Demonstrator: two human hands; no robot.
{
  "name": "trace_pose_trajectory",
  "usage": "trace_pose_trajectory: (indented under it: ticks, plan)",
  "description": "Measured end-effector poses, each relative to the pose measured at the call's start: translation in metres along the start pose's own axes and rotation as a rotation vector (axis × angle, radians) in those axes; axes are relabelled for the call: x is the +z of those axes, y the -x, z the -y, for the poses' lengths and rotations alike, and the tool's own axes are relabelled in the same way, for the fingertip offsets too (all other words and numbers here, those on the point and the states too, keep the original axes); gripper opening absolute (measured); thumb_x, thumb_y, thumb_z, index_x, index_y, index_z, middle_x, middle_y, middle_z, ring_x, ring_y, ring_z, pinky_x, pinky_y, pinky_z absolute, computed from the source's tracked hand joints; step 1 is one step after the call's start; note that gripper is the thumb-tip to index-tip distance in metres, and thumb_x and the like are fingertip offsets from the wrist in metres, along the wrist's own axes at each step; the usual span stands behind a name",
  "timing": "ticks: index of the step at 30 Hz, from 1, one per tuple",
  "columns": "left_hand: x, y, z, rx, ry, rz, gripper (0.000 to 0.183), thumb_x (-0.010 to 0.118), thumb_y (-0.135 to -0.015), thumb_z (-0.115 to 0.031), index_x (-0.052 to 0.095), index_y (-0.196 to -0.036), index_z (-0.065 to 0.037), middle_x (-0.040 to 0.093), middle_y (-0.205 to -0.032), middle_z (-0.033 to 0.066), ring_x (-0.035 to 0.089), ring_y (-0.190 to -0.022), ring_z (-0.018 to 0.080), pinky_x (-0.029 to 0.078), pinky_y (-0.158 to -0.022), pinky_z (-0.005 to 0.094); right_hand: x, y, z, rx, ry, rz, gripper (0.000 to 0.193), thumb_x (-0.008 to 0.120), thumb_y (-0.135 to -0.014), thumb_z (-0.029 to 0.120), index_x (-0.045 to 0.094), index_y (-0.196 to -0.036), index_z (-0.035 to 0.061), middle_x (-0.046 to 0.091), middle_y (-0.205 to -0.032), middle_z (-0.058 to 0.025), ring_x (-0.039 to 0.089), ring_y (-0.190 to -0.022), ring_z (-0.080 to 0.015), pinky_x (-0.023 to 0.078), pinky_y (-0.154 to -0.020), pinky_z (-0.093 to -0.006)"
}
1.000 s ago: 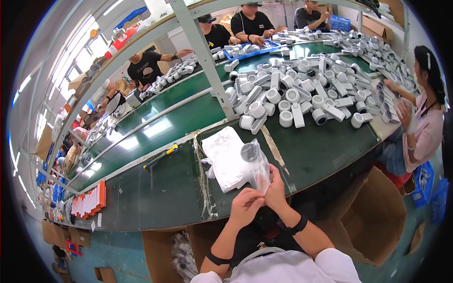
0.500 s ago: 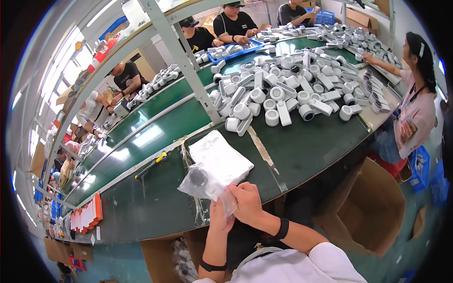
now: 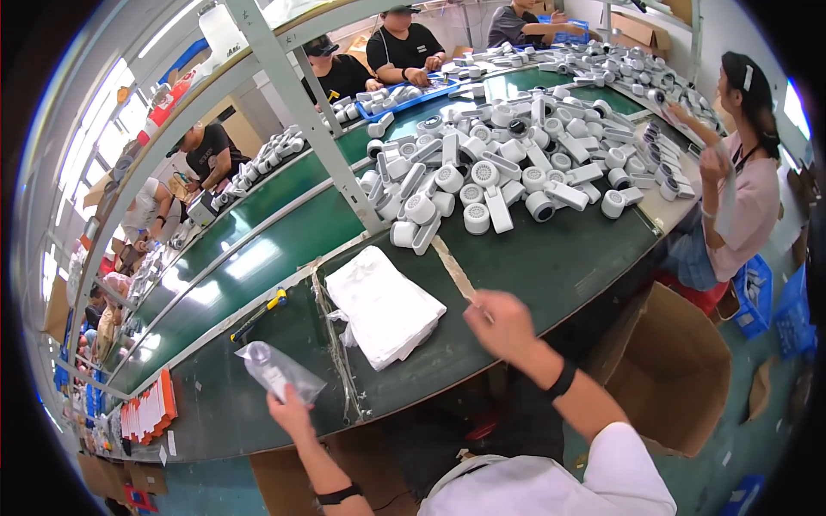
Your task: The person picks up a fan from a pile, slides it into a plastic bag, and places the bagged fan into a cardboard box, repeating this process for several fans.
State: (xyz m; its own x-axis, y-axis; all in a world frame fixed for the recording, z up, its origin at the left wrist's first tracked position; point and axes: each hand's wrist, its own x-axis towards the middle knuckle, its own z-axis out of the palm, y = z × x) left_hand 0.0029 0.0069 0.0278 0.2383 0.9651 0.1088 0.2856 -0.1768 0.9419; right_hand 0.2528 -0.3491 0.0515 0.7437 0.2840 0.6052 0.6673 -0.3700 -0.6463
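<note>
My left hand [image 3: 292, 414] grips a clear plastic bag with a pale handheld fan [image 3: 274, 371] inside, over the near left part of the green table. Right of it lies a stack of white plastic bags [image 3: 385, 305], touched by neither hand. My right hand [image 3: 508, 328] is over the table's front edge, right of the stack. It is somewhat blurred; its fingers are bent, thumb and forefinger look apart, and I see nothing in them. Beyond it spreads a large heap of white-grey handheld fans [image 3: 496, 206] with round grilled heads.
A yellow-and-black hammer-like tool [image 3: 258, 316] lies left of the stack. Orange-edged white sheets [image 3: 148, 411] stand at the far left. A metal post [image 3: 331, 155] rises from the table. An open cardboard box [image 3: 667, 370] stands at right, near a seated co-worker [image 3: 748, 172].
My hands have parted. The left one has carried the bagged fan leftward; the right one has let go of the bag and moved right and farther out. The co-worker at right has raised a hand.
</note>
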Motion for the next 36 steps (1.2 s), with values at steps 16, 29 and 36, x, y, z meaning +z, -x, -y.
trace_pose_trajectory:
  ticks: [16, 29, 36]
  plan:
    - [-0.039, -0.035, 0.010, 0.031, -0.865, -0.132, 0.076, 0.068, -0.084, -0.040, 0.035, -0.142, -0.003, 0.057, -0.127, 0.0271, 0.054, -0.116, 0.0445, 0.044, -0.097, 0.0491, -0.094, -0.136, -0.209, 0.485, 0.940, 0.237, 0.060, 0.062, -0.088, 0.019, 0.038, -0.144, 0.0168, 0.048, -0.134, -0.0111, 0.047, -0.125, -0.0292, 0.044, -0.094, -0.0522]
    - [0.044, 0.058, -0.117, 0.714, -0.294, 0.329, 0.035, 0.074, -0.078, -0.010, 0.064, -0.112, -0.006, 0.064, -0.113, 0.0082, 0.061, -0.099, 0.0218, 0.049, -0.081, 0.0332, -0.078, -0.063, -0.096, 0.670, -0.901, -0.195, 0.036, 0.055, -0.094, 0.011, 0.048, -0.128, 0.0035, 0.064, -0.104, -0.0100, 0.066, -0.081, -0.0181, 0.055, -0.065, -0.0293]
    - [0.139, 0.087, -0.099, 0.954, -0.469, 0.561, 0.020, 0.075, -0.077, -0.019, 0.069, -0.088, -0.004, 0.066, -0.088, 0.0116, 0.059, -0.086, 0.0324, 0.048, -0.076, 0.0406, -0.042, 0.033, -0.034, 0.790, -1.276, 0.070, 0.056, 0.054, -0.069, 0.000, 0.043, -0.123, 0.0051, 0.058, -0.085, -0.0117, 0.060, -0.065, -0.0241, 0.051, -0.053, -0.0361]
